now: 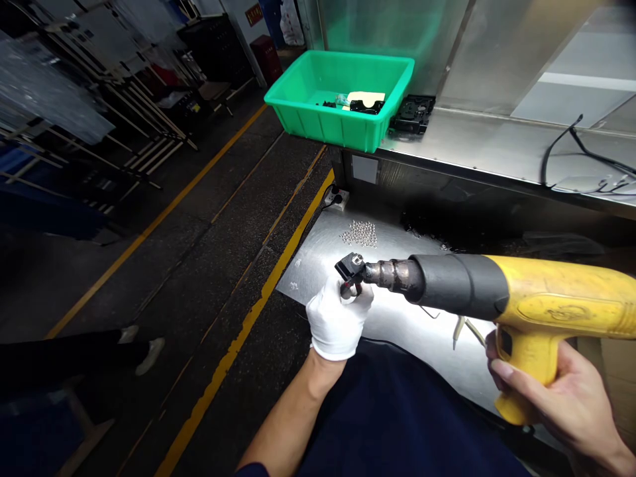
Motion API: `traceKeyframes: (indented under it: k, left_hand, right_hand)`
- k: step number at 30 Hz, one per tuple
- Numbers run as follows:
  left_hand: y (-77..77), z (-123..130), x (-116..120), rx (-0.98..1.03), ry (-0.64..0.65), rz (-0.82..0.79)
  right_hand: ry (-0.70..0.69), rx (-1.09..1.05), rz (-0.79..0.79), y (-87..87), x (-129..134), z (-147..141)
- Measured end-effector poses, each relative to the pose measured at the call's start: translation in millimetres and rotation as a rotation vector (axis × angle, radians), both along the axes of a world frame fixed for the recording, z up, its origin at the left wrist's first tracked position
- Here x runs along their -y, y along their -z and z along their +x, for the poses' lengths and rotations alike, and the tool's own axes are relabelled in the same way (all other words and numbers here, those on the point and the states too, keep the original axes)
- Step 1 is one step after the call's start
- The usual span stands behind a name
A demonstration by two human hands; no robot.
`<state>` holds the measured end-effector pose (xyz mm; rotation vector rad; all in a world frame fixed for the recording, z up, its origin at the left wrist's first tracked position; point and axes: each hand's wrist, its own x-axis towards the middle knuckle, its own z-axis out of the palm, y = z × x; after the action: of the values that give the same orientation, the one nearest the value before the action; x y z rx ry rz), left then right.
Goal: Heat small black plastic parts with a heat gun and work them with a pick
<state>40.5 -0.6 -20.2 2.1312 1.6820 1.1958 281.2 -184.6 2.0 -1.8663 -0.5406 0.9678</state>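
My left hand (pixel 336 319), in a white glove, is closed around a small black plastic part (pixel 350 266) with a shiny metal piece on its top. My bare right hand (pixel 566 391) grips the handle of a yellow heat gun (pixel 556 298) with a dark grey front collar. The heat gun's narrow, scorched metal nozzle points left, its tip right beside the black part. Whether nozzle and part touch, I cannot tell. Just beyond the left hand, a patch of small shiny metal pieces (pixel 362 234) lies on the metal worktop (pixel 313 258).
A green bin (pixel 322 126) holding black parts stands on the raised metal shelf (pixel 472 149). Beside it lie black moulded parts (pixel 415 114); eyeglasses (pixel 571 159) rest farther right. A power socket (pixel 336 199) sits at the worktop's far corner. Tweezers (pixel 458 331) lie beneath the heat gun. A person's feet (pixel 149 354) show at left.
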Motion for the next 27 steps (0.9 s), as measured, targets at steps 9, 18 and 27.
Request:
traceKeyframes:
  k: [9, 18, 27]
  left_hand:
    - [-1.5, -1.1, 3.0, 0.007, -0.036, -0.098]
    - [1.0, -4.3, 4.8, 0.009, -0.021, -0.175]
    - [0.9, -5.9, 5.2, -0.005, 0.015, -0.189]
  right_hand:
    - [0.006, -0.013, 0.005, -5.7, -2.4, -3.1]
    - [-0.043, 0.017, 0.014, -5.5, -2.2, -1.5]
    - [-0.017, 0.005, 0.032, -6.5, -3.8, -3.9]
